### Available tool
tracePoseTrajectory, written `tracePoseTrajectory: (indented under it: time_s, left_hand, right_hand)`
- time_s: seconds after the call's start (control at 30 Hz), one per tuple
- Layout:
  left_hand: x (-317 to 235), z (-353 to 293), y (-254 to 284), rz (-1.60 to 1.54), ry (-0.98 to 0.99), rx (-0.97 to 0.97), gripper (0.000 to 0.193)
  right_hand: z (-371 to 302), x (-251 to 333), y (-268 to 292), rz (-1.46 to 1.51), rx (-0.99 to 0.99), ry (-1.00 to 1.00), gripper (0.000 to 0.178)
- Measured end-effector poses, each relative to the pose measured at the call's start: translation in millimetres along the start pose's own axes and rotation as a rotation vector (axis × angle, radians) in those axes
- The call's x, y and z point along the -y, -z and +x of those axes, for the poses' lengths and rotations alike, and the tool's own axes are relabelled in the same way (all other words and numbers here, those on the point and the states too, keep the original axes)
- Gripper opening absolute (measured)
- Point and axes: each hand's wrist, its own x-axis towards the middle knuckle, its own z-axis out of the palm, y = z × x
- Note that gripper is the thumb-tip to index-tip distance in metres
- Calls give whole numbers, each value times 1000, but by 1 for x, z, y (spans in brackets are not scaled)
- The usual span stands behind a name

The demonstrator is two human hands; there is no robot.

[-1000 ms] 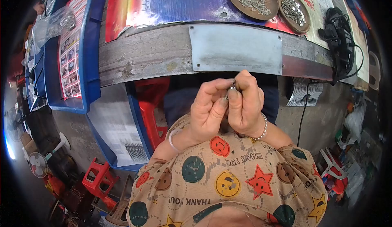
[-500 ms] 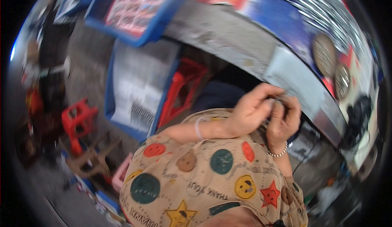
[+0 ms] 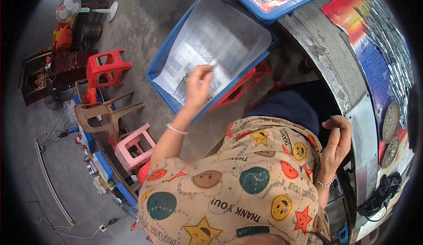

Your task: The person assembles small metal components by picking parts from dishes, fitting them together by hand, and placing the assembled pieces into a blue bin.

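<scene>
Near the middle of our view, toward 12 o'clock, we see the left hand [image 3: 198, 88] with its thumb and fingers close together, and we cannot tell if they pinch anything. It hovers over a deep blue plastic bin [image 3: 163, 91] lined with a big pale sheet of paper [image 3: 238, 33]. On that paper, at 8 o'clock from the fingertips, we spot a row of thin dark metal pieces [image 3: 180, 89], partly hidden by the hand. Between 3 and 4 o'clock we see the right hand [image 3: 338, 146], loosely curled, with a gap between thumb and finger and nothing we can see in it. It is near the edge of a long gray worn bench [image 3: 324, 46]. On the bench, we find a pile of shiny silver rods [image 3: 390, 46] at 2 o'clock and two round brown bowls [image 3: 397, 126] of small metal bits around 3 o'clock. Far off at 10 o'clock we see a bright red plastic stool [image 3: 105, 71], and at 8 o'clock a pink plastic stool [image 3: 132, 154].
</scene>
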Motion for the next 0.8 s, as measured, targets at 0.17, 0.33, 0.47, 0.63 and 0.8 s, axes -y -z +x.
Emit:
tracePoseTrajectory:
  time_s: [0.17, 0.33, 0.47, 0.63, 0.8]
  left_hand:
    - [99, 19, 95, 387, -52, -110, 16]
    - [124, 30, 117, 361, 231, 82, 11]
    - [129, 34, 122, 337, 193, 159, 9]
    - [126, 34, 120, 393, 228, 153, 9]
    - [107, 34, 115, 558, 191, 156, 10]
  right_hand:
    - [15, 14, -13, -148, 245, 39, 12]
    - [14, 18, -10, -233, 322, 25, 13]
    - [13, 14, -9, -239, 365, 1, 13]
    - [14, 8, -5, -265, 454, -6, 14]
    - [14, 1, 0, -300, 489, -18, 16]
